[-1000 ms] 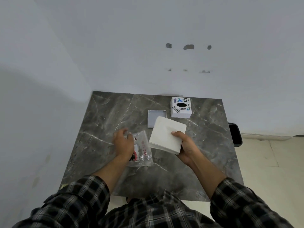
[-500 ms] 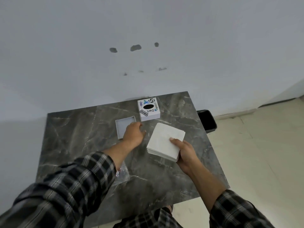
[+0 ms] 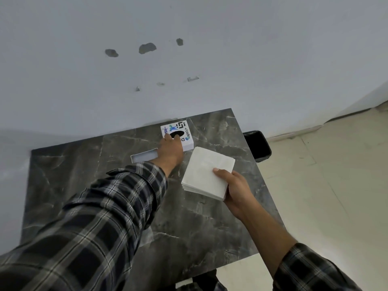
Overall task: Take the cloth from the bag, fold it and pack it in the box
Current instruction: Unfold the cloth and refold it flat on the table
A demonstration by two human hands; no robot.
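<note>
My right hand [image 3: 237,190] holds a folded white cloth [image 3: 206,173] by its near right corner, just above the dark marble table [image 3: 84,164]. My left hand [image 3: 170,151] reaches to the back of the table and lies over the near left corner of a white printed box [image 3: 182,133]. One finger rests on the box top, and whether the hand grips the box is hidden. A shallow white open box part [image 3: 143,157] lies just left of that hand. A corner of the clear plastic bag [image 3: 147,235] shows beside my left sleeve.
The table stands against a pale wall with chipped patches. A black bin [image 3: 259,147] sits on the floor off the table's right edge, and beige floor tiles [image 3: 336,185] lie beyond it.
My left hand has left the bag and moved back and right, past the shallow box part, onto the printed box. My right hand still holds the cloth. The view has turned.
</note>
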